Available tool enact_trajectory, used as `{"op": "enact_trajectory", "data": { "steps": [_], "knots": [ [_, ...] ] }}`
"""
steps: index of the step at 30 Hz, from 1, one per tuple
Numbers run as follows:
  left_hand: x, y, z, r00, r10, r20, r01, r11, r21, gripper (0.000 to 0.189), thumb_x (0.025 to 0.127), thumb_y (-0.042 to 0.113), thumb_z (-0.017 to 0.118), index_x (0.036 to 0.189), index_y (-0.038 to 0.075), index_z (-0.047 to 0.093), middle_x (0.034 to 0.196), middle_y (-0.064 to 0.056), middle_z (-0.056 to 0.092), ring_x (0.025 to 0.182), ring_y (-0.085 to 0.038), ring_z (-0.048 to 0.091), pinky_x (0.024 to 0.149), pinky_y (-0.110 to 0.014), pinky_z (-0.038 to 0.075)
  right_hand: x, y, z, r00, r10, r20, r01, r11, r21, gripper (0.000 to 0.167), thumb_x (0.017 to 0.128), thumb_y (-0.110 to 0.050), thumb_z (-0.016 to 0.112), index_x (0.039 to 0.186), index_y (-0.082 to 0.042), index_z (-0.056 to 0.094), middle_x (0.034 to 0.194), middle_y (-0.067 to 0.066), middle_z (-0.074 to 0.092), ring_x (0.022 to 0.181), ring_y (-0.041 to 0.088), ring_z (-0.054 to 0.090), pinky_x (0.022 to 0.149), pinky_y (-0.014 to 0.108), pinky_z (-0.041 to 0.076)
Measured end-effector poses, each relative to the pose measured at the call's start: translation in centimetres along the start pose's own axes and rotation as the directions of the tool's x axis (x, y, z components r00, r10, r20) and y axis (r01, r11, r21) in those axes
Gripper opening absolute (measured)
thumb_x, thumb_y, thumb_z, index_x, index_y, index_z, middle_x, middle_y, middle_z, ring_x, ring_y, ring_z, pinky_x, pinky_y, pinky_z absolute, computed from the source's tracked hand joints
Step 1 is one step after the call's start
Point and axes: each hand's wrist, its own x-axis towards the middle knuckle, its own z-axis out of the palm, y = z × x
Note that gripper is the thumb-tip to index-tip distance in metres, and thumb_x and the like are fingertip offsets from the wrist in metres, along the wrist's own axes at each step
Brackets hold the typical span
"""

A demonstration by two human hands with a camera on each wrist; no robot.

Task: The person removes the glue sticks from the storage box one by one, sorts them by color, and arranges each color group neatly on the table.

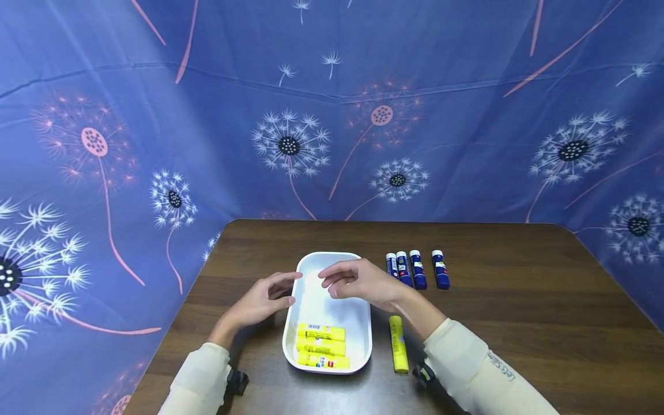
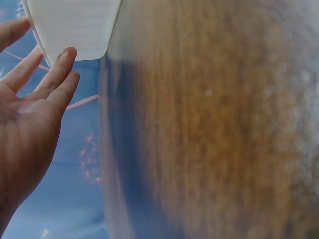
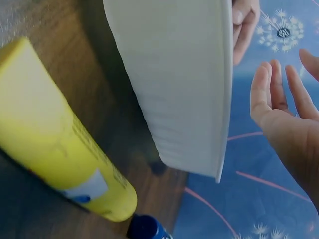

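A white tray [image 1: 327, 308] holds several yellow glue sticks [image 1: 320, 347], lying side by side at its near end. My left hand [image 1: 261, 301] is at the tray's left rim, fingers loosely bent and fingertips right at the edge. Over the far half of the tray hangs my right hand [image 1: 358, 280], relaxed, with nothing in its fingers. In the right wrist view that hand [image 3: 289, 114] shows beside the tray's wall [image 3: 174, 74]. Another yellow glue stick [image 1: 398, 344] lies on the table right of the tray, below the right forearm.
Several blue glue sticks with white caps [image 1: 417, 269] lie in a row beyond the right hand, one [image 1: 440, 269] a little apart. The brown wooden table [image 1: 519, 300] ends at a blue dandelion-print cloth [image 1: 446, 98] behind it.
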Motion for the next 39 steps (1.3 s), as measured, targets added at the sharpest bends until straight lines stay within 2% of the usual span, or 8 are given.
{"op": "enact_trajectory", "data": {
  "steps": [7,11,14,17,22,31,39],
  "knots": [
    [0.0,-0.2,0.1,1.000,0.020,-0.004,-0.020,1.000,-0.008,0.051,0.097,0.008,0.070,0.146,0.007,0.055,0.149,-0.017,0.056,0.134,-0.039,0.059,0.114,-0.056,0.047,0.9,1.1,1.9,0.992,-0.049,0.118,0.054,0.998,-0.035,0.046,0.092,-0.002,0.073,0.137,0.003,0.062,0.130,0.032,0.065,0.118,0.045,0.064,0.093,0.023,0.059],
    [0.0,-0.2,0.0,1.000,0.023,-0.006,-0.023,1.000,0.003,0.051,0.097,0.009,0.070,0.146,0.008,0.056,0.149,-0.016,0.055,0.133,-0.039,0.060,0.114,-0.055,0.047,1.2,1.9,3.1,0.988,-0.036,0.152,0.047,0.996,-0.070,0.044,0.090,0.002,0.072,0.133,0.005,0.064,0.124,0.031,0.066,0.110,0.035,0.069,0.093,0.023,0.059],
    [0.0,-0.2,0.0,1.000,0.023,-0.005,-0.023,1.000,0.003,0.051,0.097,0.009,0.070,0.146,0.008,0.056,0.149,-0.016,0.055,0.133,-0.038,0.059,0.114,-0.055,0.047,1.3,2.3,3.8,0.989,0.006,0.145,0.009,0.995,-0.100,0.041,0.088,0.002,0.072,0.128,0.005,0.067,0.118,0.026,0.070,0.100,0.020,0.070,0.091,0.023,0.059],
    [0.0,-0.2,0.0,1.000,0.021,-0.001,-0.021,1.000,0.000,0.052,0.097,0.009,0.070,0.147,0.008,0.055,0.151,-0.016,0.054,0.134,-0.038,0.059,0.114,-0.055,0.046,1.4,2.7,4.3,0.990,0.049,0.132,-0.032,0.991,-0.131,0.038,0.086,0.001,0.073,0.123,0.004,0.069,0.111,0.022,0.073,0.092,0.012,0.068,0.087,0.020,0.058],
    [0.0,-0.4,0.0,0.999,0.033,0.004,-0.033,0.999,-0.014,0.052,0.098,0.008,0.069,0.147,0.005,0.054,0.152,-0.017,0.052,0.135,-0.039,0.058,0.114,-0.055,0.046,1.7,2.9,4.7,0.992,0.066,0.103,-0.049,0.986,-0.162,0.034,0.085,0.002,0.075,0.119,0.003,0.071,0.104,0.019,0.073,0.086,0.012,0.066,0.082,0.020,0.056],
    [0.1,-0.5,0.0,1.000,0.031,0.004,-0.031,0.999,-0.025,0.053,0.097,0.006,0.069,0.147,0.004,0.054,0.152,-0.017,0.052,0.135,-0.039,0.058,0.114,-0.054,0.047,2.5,3.3,4.9,0.997,0.063,0.042,-0.051,0.973,-0.227,0.033,0.082,0.006,0.076,0.115,0.003,0.073,0.098,0.013,0.072,0.085,0.013,0.064,0.080,0.020,0.055],
    [0.1,-0.5,-0.1,0.999,0.032,0.005,-0.032,0.999,-0.028,0.053,0.097,0.010,0.070,0.147,0.006,0.054,0.152,-0.016,0.052,0.134,-0.039,0.058,0.113,-0.055,0.047,3.0,3.9,5.3,0.997,0.077,0.026,-0.062,0.931,-0.359,0.031,0.080,0.007,0.077,0.110,-0.004,0.077,0.096,0.007,0.072,0.085,0.014,0.061,0.076,0.021,0.051]
  ]
}}
